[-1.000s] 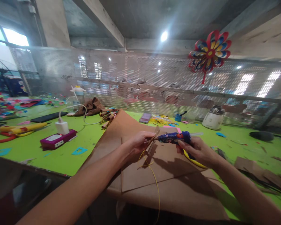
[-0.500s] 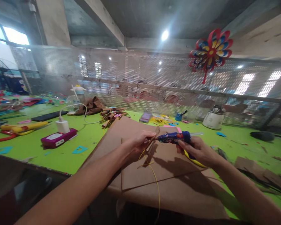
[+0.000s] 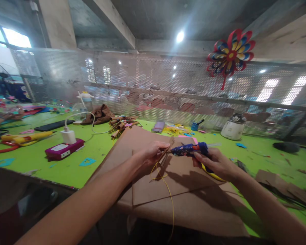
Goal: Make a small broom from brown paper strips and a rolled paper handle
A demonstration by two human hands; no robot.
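My left hand (image 3: 154, 152) is closed on a small folded piece of brown paper (image 3: 165, 157), held above a large brown paper sheet (image 3: 153, 195). From that piece a thin yellow string (image 3: 171, 199) trails down over the sheet's front edge. In my right hand (image 3: 215, 161) is a blue glue gun (image 3: 190, 149), with a clear glue stick poking out of its back. The gun's nozzle touches or nearly touches the folded paper; glue itself is too small to make out. A yellow handle or cord (image 3: 213, 173) shows under my right hand.
On the green table (image 3: 99, 173) sit a purple power strip (image 3: 65, 149) with a white charger, a phone (image 3: 54, 125), yellow-handled tools (image 3: 28, 137) and brown paper rolls (image 3: 123, 124). A white container (image 3: 233, 127) stands at back right. Cut brown paper pieces (image 3: 283, 185) lie right.
Both hands keep nearly the same pose, nozzle at the folded paper. At the far left edge, a blurred shape has shifted among the coloured scraps.
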